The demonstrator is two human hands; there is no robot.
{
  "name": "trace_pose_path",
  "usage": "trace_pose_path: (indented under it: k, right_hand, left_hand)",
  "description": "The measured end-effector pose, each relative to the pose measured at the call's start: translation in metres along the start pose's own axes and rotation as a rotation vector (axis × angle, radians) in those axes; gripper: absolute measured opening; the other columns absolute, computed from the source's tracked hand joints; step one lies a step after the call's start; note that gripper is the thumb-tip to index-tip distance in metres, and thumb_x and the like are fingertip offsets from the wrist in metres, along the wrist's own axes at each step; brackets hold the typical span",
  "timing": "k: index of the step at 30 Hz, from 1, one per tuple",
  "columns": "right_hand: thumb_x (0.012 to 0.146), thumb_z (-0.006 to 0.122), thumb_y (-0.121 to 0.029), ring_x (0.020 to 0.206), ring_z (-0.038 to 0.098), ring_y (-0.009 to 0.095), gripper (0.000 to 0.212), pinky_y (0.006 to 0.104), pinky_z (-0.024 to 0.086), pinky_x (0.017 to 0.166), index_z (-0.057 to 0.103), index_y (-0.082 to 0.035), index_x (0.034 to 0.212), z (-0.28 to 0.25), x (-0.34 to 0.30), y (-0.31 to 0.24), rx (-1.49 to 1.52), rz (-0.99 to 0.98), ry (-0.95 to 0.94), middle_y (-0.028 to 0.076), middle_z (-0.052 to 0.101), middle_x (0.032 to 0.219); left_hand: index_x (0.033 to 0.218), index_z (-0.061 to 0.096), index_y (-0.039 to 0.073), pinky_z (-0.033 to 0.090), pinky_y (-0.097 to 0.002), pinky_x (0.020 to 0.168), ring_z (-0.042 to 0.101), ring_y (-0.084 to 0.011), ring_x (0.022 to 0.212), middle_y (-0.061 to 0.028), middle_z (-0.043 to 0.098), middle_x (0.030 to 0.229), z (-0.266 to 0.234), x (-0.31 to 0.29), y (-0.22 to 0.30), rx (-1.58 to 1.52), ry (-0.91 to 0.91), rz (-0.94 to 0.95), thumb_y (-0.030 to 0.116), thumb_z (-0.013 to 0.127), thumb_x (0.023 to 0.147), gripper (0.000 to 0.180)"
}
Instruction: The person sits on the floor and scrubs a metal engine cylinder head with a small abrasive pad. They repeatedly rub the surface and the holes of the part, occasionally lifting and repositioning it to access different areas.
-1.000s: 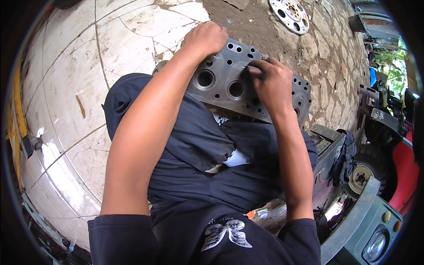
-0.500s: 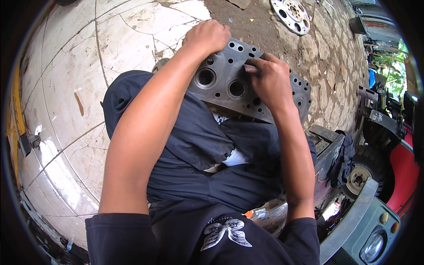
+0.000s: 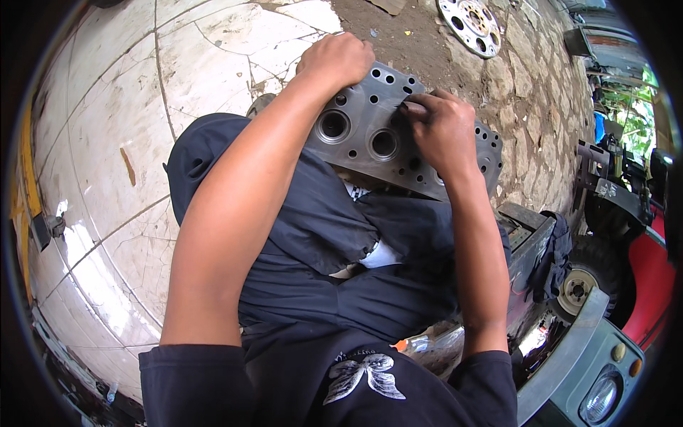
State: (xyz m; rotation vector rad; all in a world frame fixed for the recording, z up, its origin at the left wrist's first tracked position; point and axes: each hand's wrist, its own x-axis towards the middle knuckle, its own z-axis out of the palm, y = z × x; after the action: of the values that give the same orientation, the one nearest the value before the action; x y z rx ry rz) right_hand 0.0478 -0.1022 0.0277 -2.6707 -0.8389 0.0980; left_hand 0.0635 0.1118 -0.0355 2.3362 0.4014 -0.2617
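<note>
A grey metal cylinder head [image 3: 361, 127] lies tilted across the front of my knees, its flat face with round ports and bolt holes turned up. My left hand [image 3: 337, 58] is closed over its far left corner, the fingertips hidden behind the edge. On the right half of the face rests my right hand [image 3: 442, 128], its fingers curled and pressed together against the metal. Something dark shows at the fingertips, but what it is cannot be made out. Two large round ports lie between the hands.
Cracked white tiles [image 3: 107, 142] cover the floor at left. A round metal plate with holes [image 3: 469, 25] lies on the stone floor [image 3: 526, 92] beyond. At right are a green vehicle front [image 3: 615, 370], a wheel [image 3: 578, 288] and a dark cloth [image 3: 553, 256].
My right hand has slid slightly to the right over the cylinder head's face. The left hand keeps its hold at the corner.
</note>
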Motion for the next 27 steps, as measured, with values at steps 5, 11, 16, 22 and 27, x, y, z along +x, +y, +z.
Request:
trace_pose_path:
  k: [5, 11, 16, 22, 27]
  right_hand:
    - [0.077, 0.077, -0.004, 0.08, 0.072, 0.039, 0.024, 0.046, 0.058, 0.077, 0.082, -0.003, 0.101, 0.004, 0.002, -0.004, 0.013, -0.072, 0.073, 0.019, 0.073, 0.088]
    - [0.08, 0.079, -0.006, 0.078, 0.071, 0.038, 0.019, 0.0458, 0.058, 0.075, 0.083, -0.003, 0.098, 0.005, 0.001, -0.01, -0.002, -0.07, 0.097, 0.018, 0.072, 0.086]
    - [0.08, 0.079, -0.008, 0.081, 0.072, 0.038, 0.023, 0.0449, 0.059, 0.076, 0.082, -0.006, 0.102, 0.003, -0.002, 0.001, 0.034, -0.053, 0.078, 0.017, 0.073, 0.09]
    - [0.078, 0.077, -0.004, 0.081, 0.072, 0.038, 0.022, 0.0442, 0.059, 0.077, 0.083, -0.004, 0.1, 0.003, -0.001, -0.008, 0.031, -0.06, 0.085, 0.018, 0.073, 0.088]
    - [0.079, 0.078, -0.008, 0.086, 0.074, 0.037, 0.024, 0.0436, 0.06, 0.081, 0.083, -0.007, 0.103, 0.006, 0.0, -0.009, -0.066, -0.018, 0.091, 0.017, 0.075, 0.094]
  left_hand:
    - [0.113, 0.075, -0.006, 0.049, -0.0533, 0.109, 0.065, -0.0476, 0.122, -0.0315, 0.07, 0.125, -0.003, 0.002, -0.004, 0.0, 0.012, 0.012, 0.043, 0.044, 0.105, 0.059]
    - [0.113, 0.075, -0.006, 0.049, -0.0534, 0.109, 0.065, -0.0475, 0.122, -0.0318, 0.069, 0.125, -0.001, 0.001, -0.003, 0.0, 0.022, 0.015, 0.044, 0.044, 0.104, 0.06]
    - [0.113, 0.075, -0.006, 0.049, -0.0537, 0.108, 0.065, -0.0474, 0.122, -0.0315, 0.069, 0.125, -0.001, 0.002, -0.004, -0.006, 0.015, 0.018, 0.044, 0.044, 0.104, 0.06]
    - [0.113, 0.075, -0.006, 0.049, -0.0537, 0.109, 0.065, -0.0482, 0.122, -0.0316, 0.07, 0.124, 0.001, 0.003, -0.005, 0.0, 0.023, 0.014, 0.044, 0.044, 0.104, 0.06]
    - [0.112, 0.075, -0.006, 0.049, -0.0539, 0.109, 0.064, -0.0488, 0.122, -0.0319, 0.069, 0.125, 0.002, 0.004, -0.003, 0.002, 0.048, 0.001, 0.044, 0.044, 0.104, 0.06]
